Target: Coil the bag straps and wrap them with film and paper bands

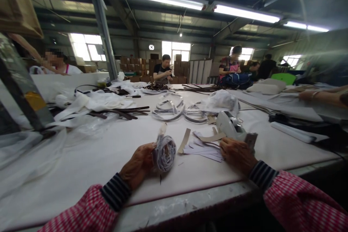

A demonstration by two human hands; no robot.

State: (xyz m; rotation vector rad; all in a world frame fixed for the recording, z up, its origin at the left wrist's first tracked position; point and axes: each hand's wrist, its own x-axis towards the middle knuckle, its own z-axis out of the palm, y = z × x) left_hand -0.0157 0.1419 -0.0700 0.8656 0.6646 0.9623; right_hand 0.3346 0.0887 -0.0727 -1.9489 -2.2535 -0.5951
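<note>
My left hand (141,163) is closed on a coiled strap (166,153), a roll wound in whitish wrapping with a pale end standing up at its top. It is held upright just above the white table cover. My right hand (237,154) has its fingers curled together on the end of a beige paper strip (213,138), among a loose pile of white paper strips (202,151). Close behind that hand stands a white tape dispenser (227,125), partly hidden by it. Another beige strip (185,140) lies between my hands.
Grey-white looped straps (168,111) and a clear plastic bundle (221,102) lie beyond my hands. Dark straps (122,112) and white wrapping (84,103) are heaped at left. A metal post (24,87) rises at left. Across the table are several people; another person's arm (323,95) reaches in at right.
</note>
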